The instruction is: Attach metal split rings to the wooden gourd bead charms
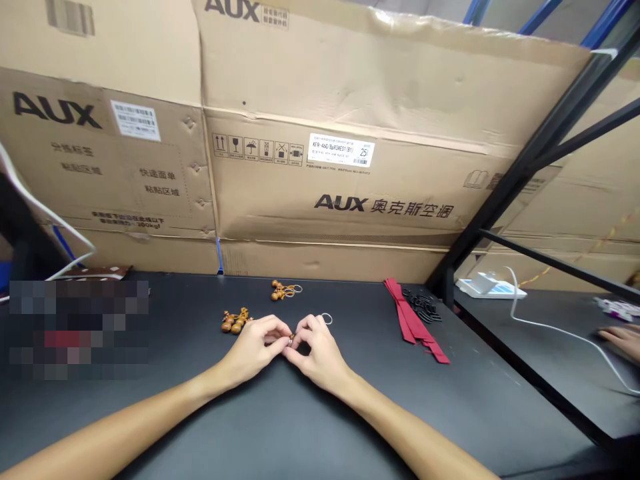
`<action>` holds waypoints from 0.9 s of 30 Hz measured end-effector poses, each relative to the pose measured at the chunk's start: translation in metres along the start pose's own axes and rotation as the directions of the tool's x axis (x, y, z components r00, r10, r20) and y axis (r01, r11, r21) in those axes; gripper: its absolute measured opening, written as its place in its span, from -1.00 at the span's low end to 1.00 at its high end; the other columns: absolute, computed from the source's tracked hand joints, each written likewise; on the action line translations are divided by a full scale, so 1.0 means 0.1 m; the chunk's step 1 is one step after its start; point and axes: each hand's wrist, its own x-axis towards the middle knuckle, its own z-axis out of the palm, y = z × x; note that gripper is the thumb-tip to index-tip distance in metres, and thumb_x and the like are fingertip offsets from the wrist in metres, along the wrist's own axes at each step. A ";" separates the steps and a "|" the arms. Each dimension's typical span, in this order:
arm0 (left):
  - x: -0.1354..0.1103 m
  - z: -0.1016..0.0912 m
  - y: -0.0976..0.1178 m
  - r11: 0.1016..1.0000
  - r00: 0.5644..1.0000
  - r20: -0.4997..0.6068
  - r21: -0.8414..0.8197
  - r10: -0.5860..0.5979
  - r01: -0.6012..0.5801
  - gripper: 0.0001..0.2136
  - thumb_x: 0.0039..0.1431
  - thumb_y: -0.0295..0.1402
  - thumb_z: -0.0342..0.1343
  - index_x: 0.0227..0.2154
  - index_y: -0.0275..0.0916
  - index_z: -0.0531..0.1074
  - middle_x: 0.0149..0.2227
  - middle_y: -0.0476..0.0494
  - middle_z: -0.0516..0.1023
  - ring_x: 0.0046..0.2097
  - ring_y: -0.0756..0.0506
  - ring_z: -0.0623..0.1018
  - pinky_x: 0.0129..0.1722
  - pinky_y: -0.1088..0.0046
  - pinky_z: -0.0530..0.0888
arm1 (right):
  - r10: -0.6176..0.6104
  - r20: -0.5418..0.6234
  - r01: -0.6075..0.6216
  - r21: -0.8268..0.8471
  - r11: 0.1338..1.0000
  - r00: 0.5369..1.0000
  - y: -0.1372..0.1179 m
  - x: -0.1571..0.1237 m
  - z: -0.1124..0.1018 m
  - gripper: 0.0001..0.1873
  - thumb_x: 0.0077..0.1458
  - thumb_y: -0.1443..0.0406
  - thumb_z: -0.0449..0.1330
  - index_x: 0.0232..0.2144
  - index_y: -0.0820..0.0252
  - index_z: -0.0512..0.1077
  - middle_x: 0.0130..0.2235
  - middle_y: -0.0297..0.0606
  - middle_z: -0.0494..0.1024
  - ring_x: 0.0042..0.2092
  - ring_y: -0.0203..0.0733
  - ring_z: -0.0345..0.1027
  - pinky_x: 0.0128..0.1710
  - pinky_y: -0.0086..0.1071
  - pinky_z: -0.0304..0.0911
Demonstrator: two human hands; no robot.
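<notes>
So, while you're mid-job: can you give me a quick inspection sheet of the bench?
Surface: black tabletop, matte.
Job's things: small metal ring pinched between both hands; wooden gourd charms and corded gourd charm behind them; thin loop beyond the right hand.
Clutter: red ribbons, black small pieces; pixelated patch at left.
Grips: left hand and right hand both on the ring.
Cables: white cable at right.
Surroundings: AUX cardboard boxes, blue-and-black shelf frame, co-worker's hand.

Slender bare forearms [115, 435] tapering to a left hand [254, 351] and right hand [320, 355]
</notes>
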 end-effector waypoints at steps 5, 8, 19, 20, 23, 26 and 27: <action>0.00 0.00 -0.01 1.000 1.000 0.000 0.019 0.000 0.000 -0.93 0.11 -0.43 0.09 -0.40 -0.27 0.45 -0.38 -0.06 0.54 -0.35 -0.04 0.58 -0.31 0.48 0.55 | 0.006 0.005 -0.006 -0.001 1.000 1.000 0.00 0.01 0.01 -0.85 0.01 0.36 0.23 -0.57 0.19 0.40 -0.34 -0.27 0.35 -0.25 -0.18 0.21 -0.16 -0.25 0.20; 0.01 0.00 -0.01 1.000 1.000 0.020 0.004 -0.015 0.015 -0.93 0.11 -0.42 0.08 -0.38 -0.28 0.45 -0.36 -0.08 0.55 -0.32 -0.05 0.59 -0.27 0.46 0.55 | 0.011 0.003 -0.011 0.019 1.000 1.000 0.01 0.01 0.00 -0.86 0.04 0.36 0.21 -0.54 0.19 0.39 -0.34 -0.27 0.35 -0.25 -0.18 0.21 -0.17 -0.27 0.20; 0.04 -0.05 -0.07 0.967 1.000 0.014 0.252 0.024 -0.027 -0.86 0.15 -0.40 0.05 -0.28 -0.24 0.49 -0.34 -0.07 0.59 -0.34 -0.04 0.55 -0.30 0.48 0.45 | 0.054 0.098 -0.073 0.204 0.976 0.994 0.08 0.05 -0.11 -0.92 0.09 0.34 0.20 -0.45 0.15 0.47 -0.30 -0.29 0.36 -0.20 -0.20 0.24 -0.14 -0.29 0.16; 0.04 -0.05 -0.07 0.964 1.000 0.022 0.264 0.015 -0.021 -0.85 0.18 -0.39 0.04 -0.28 -0.24 0.49 -0.36 -0.06 0.59 -0.35 -0.04 0.54 -0.31 0.49 0.44 | 0.067 0.121 -0.094 0.236 0.967 0.990 0.10 0.06 -0.12 -0.92 0.09 0.33 0.20 -0.44 0.15 0.47 -0.29 -0.30 0.36 -0.21 -0.20 0.25 -0.16 -0.30 0.16; 0.04 -0.07 -0.03 0.955 0.999 0.033 0.298 -0.007 -0.003 -0.84 0.21 -0.36 0.01 -0.34 -0.23 0.50 -0.41 -0.03 0.59 -0.41 -0.02 0.51 -0.37 0.51 0.39 | 0.070 0.187 -0.124 0.292 0.948 0.980 0.14 0.08 -0.16 -0.93 0.08 0.31 0.21 -0.43 0.14 0.49 -0.27 -0.30 0.35 -0.23 -0.23 0.25 -0.20 -0.34 0.16; 0.04 -0.08 -0.01 0.928 0.999 0.028 0.370 0.035 -0.043 -0.82 0.22 -0.38 0.01 -0.40 -0.23 0.50 -0.46 0.00 0.56 -0.46 0.00 0.46 -0.40 0.52 0.35 | 0.049 0.210 -0.108 0.279 0.954 0.977 0.15 0.08 -0.17 -0.89 0.09 0.28 0.21 -0.46 0.15 0.48 -0.26 -0.30 0.35 -0.23 -0.24 0.25 -0.19 -0.33 0.16; 0.03 -0.07 -0.02 0.920 0.998 0.027 0.387 0.062 -0.068 -0.82 0.22 -0.39 0.01 -0.39 -0.23 0.50 -0.46 0.00 0.55 -0.46 0.00 0.45 -0.39 0.51 0.34 | 0.049 0.205 -0.103 0.264 0.959 0.978 0.14 0.07 -0.16 -0.86 0.09 0.26 0.20 -0.48 0.15 0.47 -0.25 -0.30 0.35 -0.22 -0.23 0.25 -0.17 -0.33 0.15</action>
